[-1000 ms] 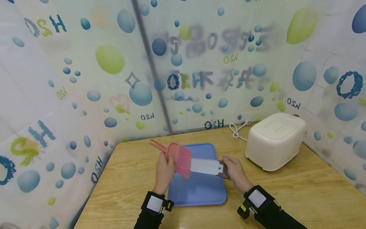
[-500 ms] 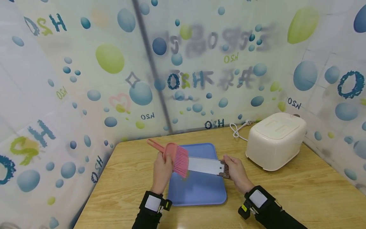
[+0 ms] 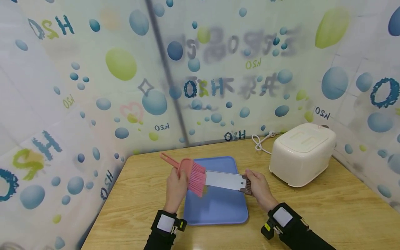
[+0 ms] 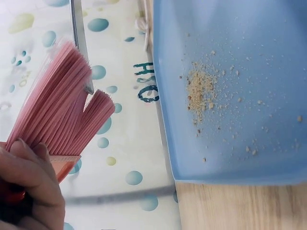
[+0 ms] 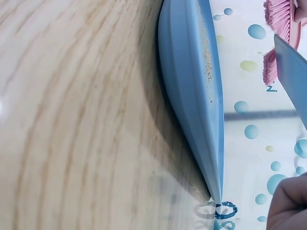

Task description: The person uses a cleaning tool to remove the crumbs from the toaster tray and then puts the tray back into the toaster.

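My left hand (image 3: 176,189) grips a pink brush (image 3: 197,177) by its base, the handle pointing up and left. Its bristles meet the far end of a flat silvery crumb tray (image 3: 223,180). My right hand (image 3: 260,189) pinches that tray's brown end piece (image 3: 245,185), holding it level above a blue tray (image 3: 215,211). In the left wrist view, tan crumbs (image 4: 200,91) lie in a small heap on the blue tray, with finer bits scattered around. The right wrist view shows the bristles split around the crumb tray's edge (image 5: 292,76).
A white toaster (image 3: 301,154) stands at the right on the wooden table (image 3: 147,187), its white cord (image 3: 259,142) lying behind it. A curtain (image 3: 218,62) printed with bubbles surrounds the table at the back and sides.
My left hand and the brush have shifted slightly left, toward the crumb tray's far end. More crumbs show on the blue tray below the bristles. My right hand has barely moved.
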Available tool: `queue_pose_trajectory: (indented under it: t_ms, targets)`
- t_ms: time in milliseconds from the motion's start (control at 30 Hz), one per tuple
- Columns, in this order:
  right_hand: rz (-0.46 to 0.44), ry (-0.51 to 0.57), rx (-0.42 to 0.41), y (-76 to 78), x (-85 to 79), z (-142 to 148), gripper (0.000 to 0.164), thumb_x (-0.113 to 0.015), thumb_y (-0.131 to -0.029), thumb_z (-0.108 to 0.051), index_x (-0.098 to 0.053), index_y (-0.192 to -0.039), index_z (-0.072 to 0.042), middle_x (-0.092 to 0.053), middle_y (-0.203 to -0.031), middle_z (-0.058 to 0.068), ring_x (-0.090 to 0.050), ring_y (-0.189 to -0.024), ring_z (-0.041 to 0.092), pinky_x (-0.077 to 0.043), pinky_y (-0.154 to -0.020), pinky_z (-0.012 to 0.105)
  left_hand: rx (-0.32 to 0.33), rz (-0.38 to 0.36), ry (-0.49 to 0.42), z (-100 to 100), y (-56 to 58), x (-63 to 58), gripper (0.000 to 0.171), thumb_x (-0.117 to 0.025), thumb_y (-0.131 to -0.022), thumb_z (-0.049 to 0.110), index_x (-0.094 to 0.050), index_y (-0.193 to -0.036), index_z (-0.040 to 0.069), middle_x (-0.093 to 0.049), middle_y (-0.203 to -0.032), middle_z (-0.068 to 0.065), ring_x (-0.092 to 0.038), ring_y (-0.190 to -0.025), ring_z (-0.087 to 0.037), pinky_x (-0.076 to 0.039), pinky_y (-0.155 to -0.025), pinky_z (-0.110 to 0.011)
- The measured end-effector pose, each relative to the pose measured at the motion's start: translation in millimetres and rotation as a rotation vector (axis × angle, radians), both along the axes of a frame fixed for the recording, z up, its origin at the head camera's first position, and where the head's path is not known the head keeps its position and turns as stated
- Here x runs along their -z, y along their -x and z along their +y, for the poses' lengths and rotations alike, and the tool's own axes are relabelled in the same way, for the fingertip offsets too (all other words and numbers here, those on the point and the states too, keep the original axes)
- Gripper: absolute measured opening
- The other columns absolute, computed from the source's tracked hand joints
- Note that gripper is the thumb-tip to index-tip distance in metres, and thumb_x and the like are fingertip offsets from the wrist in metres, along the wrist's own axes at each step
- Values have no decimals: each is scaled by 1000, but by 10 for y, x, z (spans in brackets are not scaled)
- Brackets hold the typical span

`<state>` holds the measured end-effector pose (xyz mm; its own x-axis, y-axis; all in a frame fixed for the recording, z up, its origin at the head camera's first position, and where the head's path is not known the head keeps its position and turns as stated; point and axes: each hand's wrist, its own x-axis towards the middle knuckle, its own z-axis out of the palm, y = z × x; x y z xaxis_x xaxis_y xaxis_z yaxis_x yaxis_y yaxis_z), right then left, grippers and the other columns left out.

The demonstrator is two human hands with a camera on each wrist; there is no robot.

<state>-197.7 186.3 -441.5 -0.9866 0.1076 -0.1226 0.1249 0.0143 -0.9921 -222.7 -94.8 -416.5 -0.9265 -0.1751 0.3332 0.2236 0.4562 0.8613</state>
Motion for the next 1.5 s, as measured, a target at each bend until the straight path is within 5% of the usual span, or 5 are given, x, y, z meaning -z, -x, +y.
queue_pose_trajectory:
  t_ms: [633,1000,1500]
  targets:
    - [-16,5,26,11,32,55,48,-34,-112,-31,-55,-121,11,-66,-90,6,-65,-75,12,-55,-63,28,43,14,5,-31,-71,4,14,-49,-100,11,-57,-95,0,-52,-65,-2,-49,-49,-14,-39,-44,-29]
    - [-25,-22,11,11,21,118,53,-32,-112,-34,-52,-128,11,-65,-99,10,-64,-80,11,-56,-67,28,64,9,-17,-78,-99,-20,14,-48,-100,13,-57,-95,3,-51,-63,-2,-52,-48,-15,-44,-44,-29]
    - [-13,-69,6,-4,29,115,54,-32,-112,-33,-54,-128,14,-69,-94,8,-66,-77,12,-55,-65,29,109,104,-5,54,-19,-277,13,-47,-100,13,-55,-92,5,-47,-63,-1,-47,-48,-15,-39,-45,-30]
